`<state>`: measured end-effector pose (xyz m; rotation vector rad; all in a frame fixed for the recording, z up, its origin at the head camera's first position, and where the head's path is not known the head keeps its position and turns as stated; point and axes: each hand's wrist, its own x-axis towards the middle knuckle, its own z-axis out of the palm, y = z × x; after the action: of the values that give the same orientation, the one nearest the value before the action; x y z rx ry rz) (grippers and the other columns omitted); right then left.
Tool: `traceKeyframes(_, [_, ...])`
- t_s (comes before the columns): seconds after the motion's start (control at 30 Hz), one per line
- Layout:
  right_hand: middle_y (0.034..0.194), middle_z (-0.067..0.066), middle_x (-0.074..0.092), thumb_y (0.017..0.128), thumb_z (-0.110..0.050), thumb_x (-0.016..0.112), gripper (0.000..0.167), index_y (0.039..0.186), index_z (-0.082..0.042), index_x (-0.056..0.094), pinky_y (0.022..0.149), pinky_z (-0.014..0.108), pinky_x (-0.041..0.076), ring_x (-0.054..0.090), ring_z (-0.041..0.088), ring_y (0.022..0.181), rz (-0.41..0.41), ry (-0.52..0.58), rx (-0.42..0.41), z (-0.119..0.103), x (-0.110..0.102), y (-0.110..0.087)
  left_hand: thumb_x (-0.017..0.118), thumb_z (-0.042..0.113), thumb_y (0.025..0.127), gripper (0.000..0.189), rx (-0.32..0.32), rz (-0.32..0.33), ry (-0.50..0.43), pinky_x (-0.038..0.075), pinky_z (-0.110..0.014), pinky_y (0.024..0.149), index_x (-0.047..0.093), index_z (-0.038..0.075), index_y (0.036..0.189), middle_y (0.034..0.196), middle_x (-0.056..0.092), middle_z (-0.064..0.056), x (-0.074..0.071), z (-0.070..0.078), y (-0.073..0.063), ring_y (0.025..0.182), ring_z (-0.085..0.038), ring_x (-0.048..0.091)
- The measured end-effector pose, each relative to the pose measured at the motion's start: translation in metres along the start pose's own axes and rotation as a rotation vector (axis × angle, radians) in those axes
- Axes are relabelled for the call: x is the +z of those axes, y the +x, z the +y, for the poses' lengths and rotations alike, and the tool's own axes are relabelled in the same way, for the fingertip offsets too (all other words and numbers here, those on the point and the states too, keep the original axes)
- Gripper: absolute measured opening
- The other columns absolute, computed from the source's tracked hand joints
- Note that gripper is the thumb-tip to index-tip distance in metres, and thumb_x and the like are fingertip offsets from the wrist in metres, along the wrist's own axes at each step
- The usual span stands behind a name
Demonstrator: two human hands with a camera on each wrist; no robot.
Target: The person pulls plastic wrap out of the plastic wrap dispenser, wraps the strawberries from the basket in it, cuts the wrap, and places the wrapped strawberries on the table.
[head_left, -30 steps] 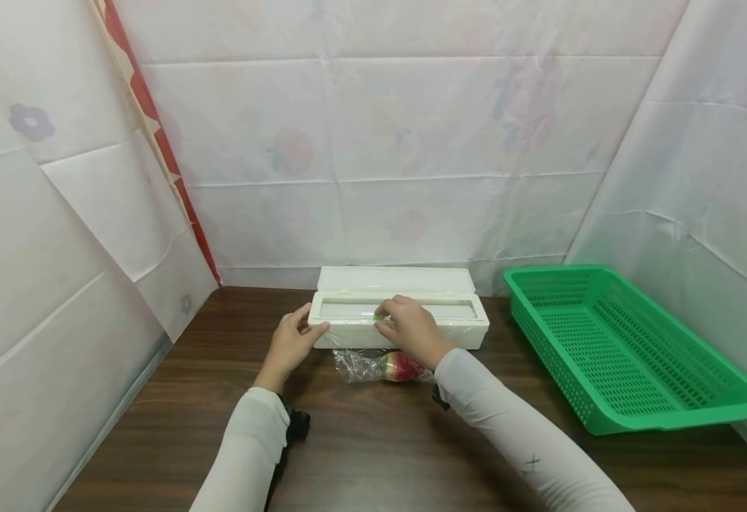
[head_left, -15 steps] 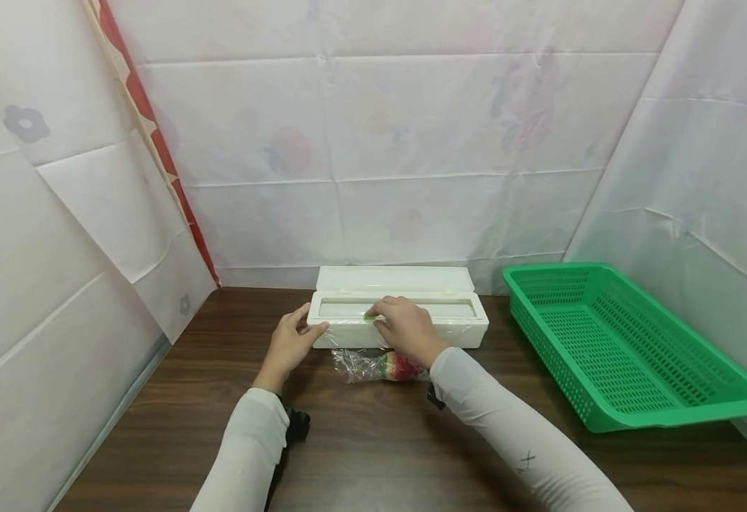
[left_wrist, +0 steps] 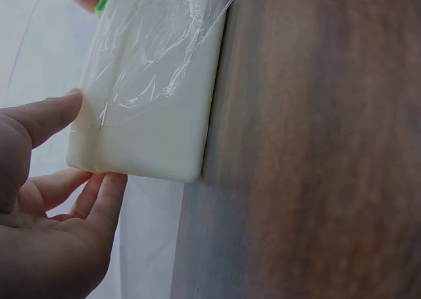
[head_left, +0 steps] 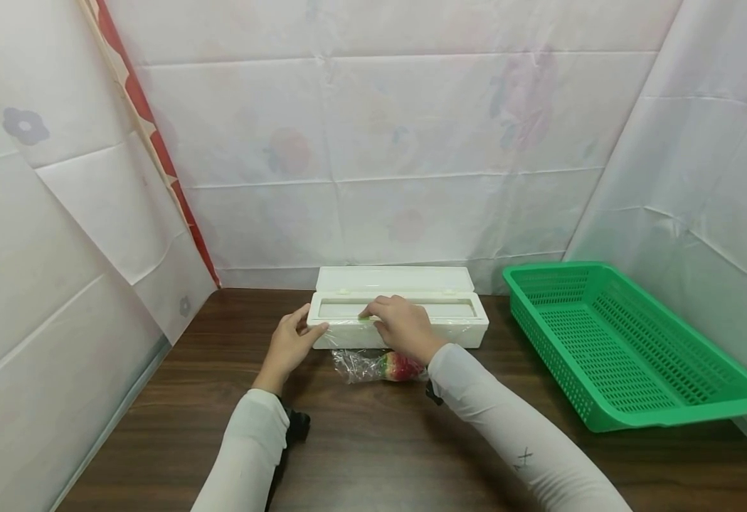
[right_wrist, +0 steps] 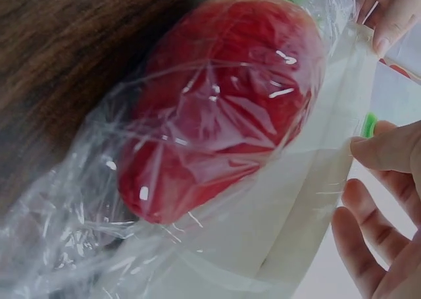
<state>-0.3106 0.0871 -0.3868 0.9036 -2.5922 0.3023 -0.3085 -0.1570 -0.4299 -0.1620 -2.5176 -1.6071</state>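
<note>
A long white cling film dispenser [head_left: 348, 337] stands on the table with its lid [head_left: 394, 279] raised at the back. My left hand [head_left: 286, 350] grips its left end; in the left wrist view the thumb lies on the upper edge and the fingers reach round the corner. My right hand [head_left: 404, 328] pinches a small green slide cutter [right_wrist: 369, 124] on the front top edge, left of the middle. Clear cling film [left_wrist: 158, 55] hangs down the front. A red fruit [right_wrist: 230, 108], yellow-green at one end, lies in the film before the dispenser.
A green slotted plastic basket [head_left: 610, 355] stands on the right side of the dark wooden table [head_left: 361, 455]. Pale patterned sheets [head_left: 399, 142] enclose the back and both sides. The dispenser is close to the back sheet.
My right hand has moved the green slide cutter a little to the left along the dispenser's edge. My left hand, the dispenser and the fruit have stayed in place.
</note>
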Motion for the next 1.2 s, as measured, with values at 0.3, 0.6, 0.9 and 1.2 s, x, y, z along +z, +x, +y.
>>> traceKeyframes(0.3, [0.119,-0.013,0.069,0.092,-0.001,0.064,0.041,0.119,-0.03,0.072,0.051,0.024,0.042,0.062,0.013,0.091,-0.026,-0.04,-0.041,-0.002,-0.001,0.003,0.071,0.026,0.096,0.068,-0.005,-0.001,0.012,0.044,-0.042,0.106,0.04,0.001,0.152,0.139,0.042,-0.023,0.0,0.0,-0.001,0.128,-0.035,0.05])
traceKeyframes(0.6, [0.122,-0.013,0.068,0.094,-0.002,0.06,0.044,0.124,-0.032,0.072,0.046,0.023,0.038,0.062,0.013,0.089,-0.062,-0.065,-0.042,-0.002,0.0,0.005,0.07,0.025,0.097,0.068,-0.006,-0.004,0.016,0.044,-0.042,0.106,0.039,0.0,0.152,0.139,0.042,-0.024,0.0,0.0,0.0,0.129,-0.035,0.049])
traceKeyframes(0.9, [0.118,-0.001,0.069,0.095,-0.018,0.065,0.03,0.124,-0.02,0.07,0.048,0.026,0.046,0.062,0.013,0.075,-0.08,0.029,0.095,-0.008,-0.011,0.01,0.071,0.027,0.096,0.068,-0.005,0.0,0.032,0.044,-0.042,0.106,0.041,0.001,0.151,0.138,0.043,-0.023,-0.001,0.0,0.0,0.127,-0.035,0.051])
traceKeyframes(1.2, [0.096,0.006,0.069,0.093,-0.019,0.074,0.02,0.108,-0.006,0.074,0.076,0.03,0.056,0.066,0.017,0.087,-0.011,0.183,0.085,-0.019,-0.004,0.02,0.071,0.027,0.096,0.069,-0.014,-0.007,0.022,0.045,-0.041,0.105,0.04,0.001,0.152,0.14,0.042,-0.024,-0.001,0.001,-0.001,0.128,-0.035,0.051])
